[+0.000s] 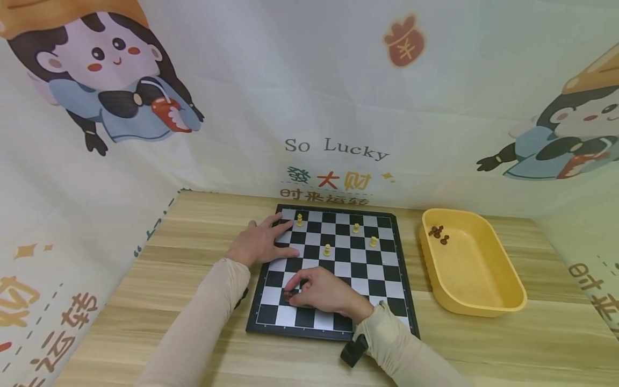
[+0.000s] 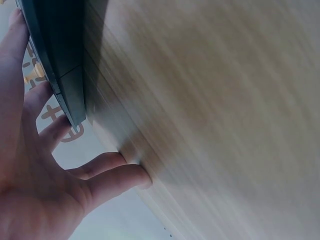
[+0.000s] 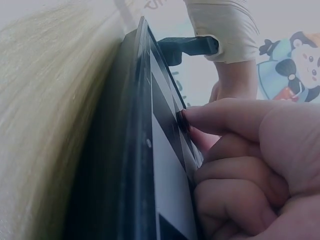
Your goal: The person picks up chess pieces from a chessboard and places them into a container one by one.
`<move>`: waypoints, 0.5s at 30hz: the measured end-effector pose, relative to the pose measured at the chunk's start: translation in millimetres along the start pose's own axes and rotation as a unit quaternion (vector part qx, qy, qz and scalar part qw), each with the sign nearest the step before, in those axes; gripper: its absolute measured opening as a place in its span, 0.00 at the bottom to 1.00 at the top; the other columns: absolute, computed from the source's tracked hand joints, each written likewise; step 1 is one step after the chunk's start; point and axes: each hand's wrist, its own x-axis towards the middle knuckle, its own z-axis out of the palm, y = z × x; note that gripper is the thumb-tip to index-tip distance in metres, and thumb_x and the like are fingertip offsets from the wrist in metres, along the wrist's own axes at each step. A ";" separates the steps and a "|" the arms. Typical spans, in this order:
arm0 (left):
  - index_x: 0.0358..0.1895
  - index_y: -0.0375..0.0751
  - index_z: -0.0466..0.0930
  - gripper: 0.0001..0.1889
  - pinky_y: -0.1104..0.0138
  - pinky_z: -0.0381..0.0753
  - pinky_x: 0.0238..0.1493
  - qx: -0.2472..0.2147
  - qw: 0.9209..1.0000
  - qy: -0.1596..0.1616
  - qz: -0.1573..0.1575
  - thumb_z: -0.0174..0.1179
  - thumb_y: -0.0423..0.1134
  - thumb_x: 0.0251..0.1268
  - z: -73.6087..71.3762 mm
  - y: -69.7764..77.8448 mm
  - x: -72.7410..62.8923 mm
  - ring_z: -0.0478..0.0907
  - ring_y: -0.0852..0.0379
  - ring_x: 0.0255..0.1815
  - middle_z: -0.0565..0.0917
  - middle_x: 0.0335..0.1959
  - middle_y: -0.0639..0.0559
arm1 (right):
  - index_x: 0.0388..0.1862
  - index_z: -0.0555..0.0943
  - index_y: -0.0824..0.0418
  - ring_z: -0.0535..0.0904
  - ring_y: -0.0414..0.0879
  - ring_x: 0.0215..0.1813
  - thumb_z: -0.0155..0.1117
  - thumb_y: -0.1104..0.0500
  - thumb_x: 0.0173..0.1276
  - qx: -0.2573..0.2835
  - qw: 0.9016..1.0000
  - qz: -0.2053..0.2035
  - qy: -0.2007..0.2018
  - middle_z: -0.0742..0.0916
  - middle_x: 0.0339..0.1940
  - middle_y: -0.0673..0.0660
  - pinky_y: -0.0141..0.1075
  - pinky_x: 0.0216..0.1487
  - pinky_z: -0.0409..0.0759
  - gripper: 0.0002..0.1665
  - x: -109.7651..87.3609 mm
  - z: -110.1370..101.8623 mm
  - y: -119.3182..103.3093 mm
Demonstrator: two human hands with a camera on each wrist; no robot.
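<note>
A black-and-white chessboard (image 1: 355, 273) lies on the wooden table. My right hand (image 1: 325, 290) pinches a dark brown chess piece (image 1: 288, 295) between thumb and forefinger, low over the near left squares. In the right wrist view that piece (image 3: 183, 121) is mostly covered by the fingertips, its other fingers curled beneath. My left hand (image 1: 261, 240) rests spread across the board's left edge, thumb and forefinger on the squares; in the left wrist view some fingers touch the tabletop. Several cream chess pieces stand on the far half, among them a pawn (image 1: 327, 250).
A yellow plastic tray (image 1: 476, 269) sits right of the board, with several dark brown chess pieces (image 1: 437, 232) in its far left corner. Behind the table (image 1: 193, 236) hangs a printed white cloth (image 1: 271, 80), which also runs along the sides.
</note>
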 end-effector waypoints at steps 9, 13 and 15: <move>0.80 0.62 0.59 0.47 0.37 0.76 0.65 -0.003 1.000 -0.001 -0.002 0.56 0.77 0.60 0.8 -1.6 2.2 0.62 0.19 0.74 0.55 0.85 0.48 | 0.39 0.89 0.50 0.66 0.37 0.16 0.73 0.59 0.62 -0.005 1.000 -0.007 -0.005 0.76 0.11 0.45 0.29 0.21 0.61 0.07 1.5 0.5 2.3; 0.80 0.62 0.59 0.47 0.37 0.76 0.65 -0.003 1.000 -0.001 -0.001 0.56 0.77 0.60 -0.2 -0.8 1.9 0.62 0.19 0.73 0.55 0.85 0.48 | 0.39 0.89 0.50 0.65 0.37 0.16 0.73 0.58 0.63 -0.009 1.000 -0.008 -0.006 0.75 0.11 0.45 0.28 0.22 0.61 0.06 1.3 0.0 2.4; 0.80 0.62 0.59 0.47 0.37 0.76 0.65 -0.003 1.000 -0.001 -0.001 0.56 0.77 0.60 -0.6 -0.3 1.6 0.62 0.19 0.73 0.55 0.84 0.48 | 0.39 0.89 0.50 0.66 0.37 0.16 0.73 0.57 0.63 -0.011 1.000 -0.007 -0.006 0.75 0.11 0.44 0.28 0.22 0.61 0.05 0.8 -0.3 2.4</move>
